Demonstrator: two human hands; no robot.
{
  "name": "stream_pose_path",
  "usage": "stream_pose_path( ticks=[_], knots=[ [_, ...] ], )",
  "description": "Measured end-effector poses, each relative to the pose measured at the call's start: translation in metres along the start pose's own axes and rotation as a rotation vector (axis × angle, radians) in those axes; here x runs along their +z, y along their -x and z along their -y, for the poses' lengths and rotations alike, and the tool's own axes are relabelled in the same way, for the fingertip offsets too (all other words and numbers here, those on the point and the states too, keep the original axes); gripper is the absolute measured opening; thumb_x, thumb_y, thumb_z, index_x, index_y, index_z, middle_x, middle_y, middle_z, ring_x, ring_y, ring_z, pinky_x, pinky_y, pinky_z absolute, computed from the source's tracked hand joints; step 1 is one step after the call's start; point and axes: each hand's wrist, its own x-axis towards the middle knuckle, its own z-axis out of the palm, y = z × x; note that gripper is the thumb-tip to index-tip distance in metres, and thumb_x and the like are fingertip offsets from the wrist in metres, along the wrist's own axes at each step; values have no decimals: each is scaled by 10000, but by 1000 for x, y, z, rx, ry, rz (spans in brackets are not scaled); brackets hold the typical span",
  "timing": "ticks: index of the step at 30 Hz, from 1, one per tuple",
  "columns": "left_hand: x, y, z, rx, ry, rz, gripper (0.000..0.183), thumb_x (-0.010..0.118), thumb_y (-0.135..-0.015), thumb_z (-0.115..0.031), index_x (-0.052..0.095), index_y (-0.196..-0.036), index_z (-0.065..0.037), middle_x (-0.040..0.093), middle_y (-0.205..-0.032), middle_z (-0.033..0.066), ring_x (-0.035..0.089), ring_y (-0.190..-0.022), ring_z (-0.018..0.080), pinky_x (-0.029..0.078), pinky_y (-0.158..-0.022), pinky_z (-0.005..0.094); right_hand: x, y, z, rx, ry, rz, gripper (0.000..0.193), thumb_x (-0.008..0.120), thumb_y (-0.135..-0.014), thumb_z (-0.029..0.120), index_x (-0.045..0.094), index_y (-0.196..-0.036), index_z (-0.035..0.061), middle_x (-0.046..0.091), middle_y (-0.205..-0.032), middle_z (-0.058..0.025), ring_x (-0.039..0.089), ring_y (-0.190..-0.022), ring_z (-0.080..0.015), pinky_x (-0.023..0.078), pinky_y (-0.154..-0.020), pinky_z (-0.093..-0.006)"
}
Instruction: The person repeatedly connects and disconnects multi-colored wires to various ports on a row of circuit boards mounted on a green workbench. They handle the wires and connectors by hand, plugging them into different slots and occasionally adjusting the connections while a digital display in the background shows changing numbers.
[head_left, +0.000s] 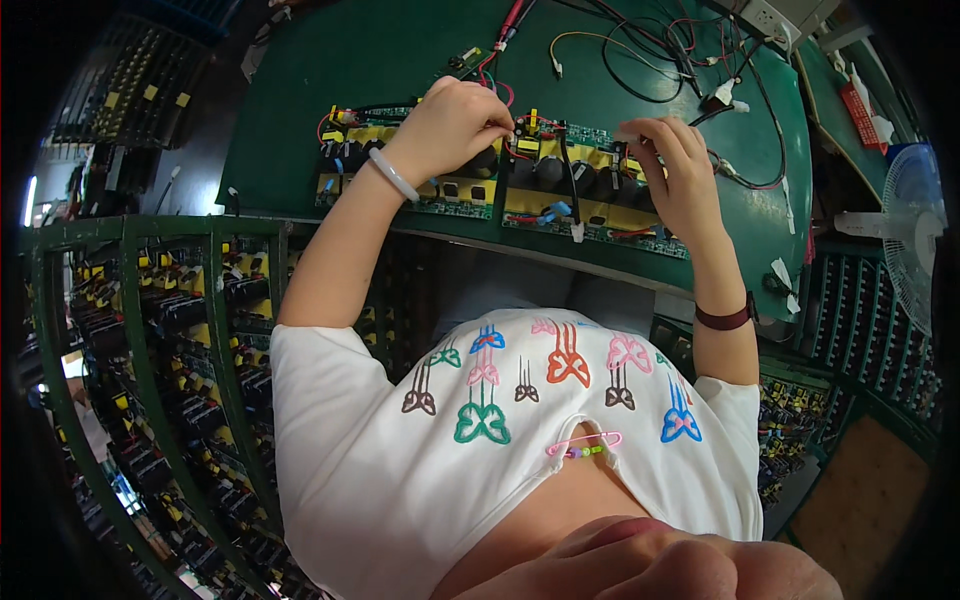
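Two long green circuit boards lie side by side at the near edge of the green table, packed with black cylinders, yellow-wrapped parts and wires. My left hand [452, 122] reaches over the inner end of the left board [465, 209]. Its thumb and fingertips are pinched beside a thin red wire at the left end of the right board [600, 232]; what they hold is too small to make out. Above that board's right part, my right hand [682, 170] has its fingers curled inward, with a small whitish bit at the tips. A black cable [570, 165] crosses the board between my hands.
The green table [400, 50] carries tangled black and red cables [665, 60] at the far right and a red probe-like lead [510, 22] at the back. A green rack of boards [125, 270] stands left, a white fan [912, 225] right.
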Motion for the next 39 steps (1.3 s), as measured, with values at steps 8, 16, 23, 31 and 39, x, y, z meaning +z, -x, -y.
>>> stream_pose_path(
  ticks=[8,16,23,31,39],
  knots=[
    [-9,-13,-6,-79,228,17,125,729,-805,-68,617,-842,-28,683,-737,78,683,-707,268,528,-682,375,12,11,-6,107,-47,-3,215,650,-897,8,648,-1103,72,656,-973,-71,612,-898,-285,457,-815,-394],
    [-14,-15,2,-97,55,49,154,705,-812,-74,557,-853,-74,660,-761,63,667,-754,277,470,-780,389,13,11,-6,126,-79,3,235,665,-889,2,649,-1114,67,654,-968,-81,606,-879,-289,454,-814,-386],
    [-1,-23,7,-101,182,74,191,705,-767,-70,526,-831,-96,651,-675,51,677,-685,277,517,-706,382,12,13,-6,140,-70,7,251,689,-871,-6,648,-1109,64,657,-965,-80,607,-875,-284,457,-816,-384],
    [1,-19,4,-108,231,34,287,770,-771,-40,487,-816,-36,618,-659,123,657,-642,307,491,-595,357,12,12,-6,144,-74,10,237,687,-877,2,649,-1103,63,655,-955,-85,607,-874,-293,461,-815,-389],
    [1,-23,4,-50,130,68,280,753,-728,-37,485,-808,-59,620,-648,99,656,-640,310,507,-609,369,13,13,-7,149,-71,10,231,683,-884,8,650,-1105,67,657,-958,-87,607,-876,-296,462,-815,-389]
  ],
)
